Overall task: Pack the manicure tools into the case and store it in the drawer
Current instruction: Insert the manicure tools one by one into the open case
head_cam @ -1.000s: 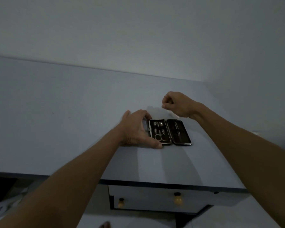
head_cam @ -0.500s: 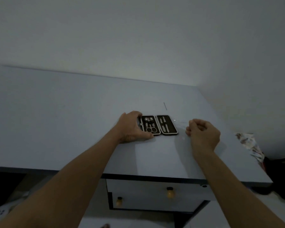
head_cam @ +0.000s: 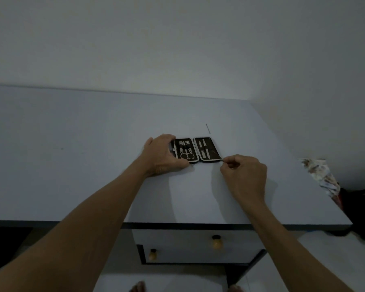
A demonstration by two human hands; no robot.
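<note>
Open manicure case (head_cam: 196,150) on a pale desk (head_cam: 93,165).
A thin metal tool (head_cam: 208,128) lies just behind it.

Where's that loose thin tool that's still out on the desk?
In the head view, the thin tool lies alone on the desk, just beyond the open case, off its right half's far edge and towards the back wall.
</note>
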